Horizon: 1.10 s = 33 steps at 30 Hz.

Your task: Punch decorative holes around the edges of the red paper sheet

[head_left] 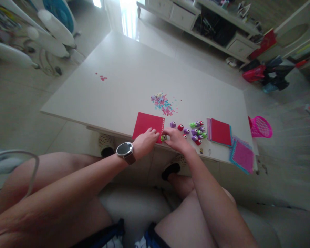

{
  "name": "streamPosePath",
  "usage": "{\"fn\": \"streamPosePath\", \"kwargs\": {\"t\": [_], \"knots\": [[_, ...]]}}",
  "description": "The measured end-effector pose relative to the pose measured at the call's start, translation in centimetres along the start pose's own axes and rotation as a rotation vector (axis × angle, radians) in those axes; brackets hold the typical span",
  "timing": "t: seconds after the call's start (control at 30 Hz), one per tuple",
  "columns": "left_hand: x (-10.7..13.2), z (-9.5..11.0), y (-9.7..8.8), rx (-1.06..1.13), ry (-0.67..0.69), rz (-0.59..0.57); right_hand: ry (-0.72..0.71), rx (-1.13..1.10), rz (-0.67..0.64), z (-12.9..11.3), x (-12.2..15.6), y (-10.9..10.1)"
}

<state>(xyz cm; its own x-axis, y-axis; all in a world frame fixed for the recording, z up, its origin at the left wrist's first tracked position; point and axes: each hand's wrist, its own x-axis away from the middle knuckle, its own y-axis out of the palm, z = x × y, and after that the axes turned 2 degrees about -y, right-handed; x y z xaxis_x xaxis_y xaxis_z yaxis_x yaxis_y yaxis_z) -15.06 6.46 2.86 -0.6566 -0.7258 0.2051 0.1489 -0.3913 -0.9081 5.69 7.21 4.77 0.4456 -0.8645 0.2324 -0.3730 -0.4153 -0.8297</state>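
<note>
Right hand point(176, 137) pinches a half-hidden green punch point(163, 138); just beside that grip, left hand point(146, 139), flattened, gripping nothing visible, covers part of a red card point(147, 122).

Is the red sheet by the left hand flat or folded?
Flat: the red sheet lies spread on the table, no fold visible.

The desk point(134, 86) has a smooth top with a satin sheen, carrying a matt red paper sheet point(147, 124), paper-like confetti point(166, 109) and smooth, plastic-looking small pieces point(194, 132). Beyond the desk, the floor point(167, 43) is glossy tile; right of the desk, the pink basket point(262, 127) looks plastic.
</note>
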Motion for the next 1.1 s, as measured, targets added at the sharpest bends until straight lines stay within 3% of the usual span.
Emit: {"fn": "streamPosePath", "kwargs": {"t": [0.2,0.47,0.7,1.1], "knots": [[0.7,0.3,-1.4,0.027,-0.024,0.021,0.136,0.0,0.036,-0.8,0.4,-0.3],[1.2,-1.1,0.4,0.063,0.091,-0.04,0.311,-0.053,-0.011,-1.5,0.3,-0.3],[1.2,-1.2,1.0,0.04,0.11,-0.028,0.307,-0.155,0.013,-1.0,0.2,-0.1],[1.5,-0.3,-0.8,-0.074,0.171,-0.06,0.302,-0.166,0.013,-1.3,-0.2,0.0]]}}
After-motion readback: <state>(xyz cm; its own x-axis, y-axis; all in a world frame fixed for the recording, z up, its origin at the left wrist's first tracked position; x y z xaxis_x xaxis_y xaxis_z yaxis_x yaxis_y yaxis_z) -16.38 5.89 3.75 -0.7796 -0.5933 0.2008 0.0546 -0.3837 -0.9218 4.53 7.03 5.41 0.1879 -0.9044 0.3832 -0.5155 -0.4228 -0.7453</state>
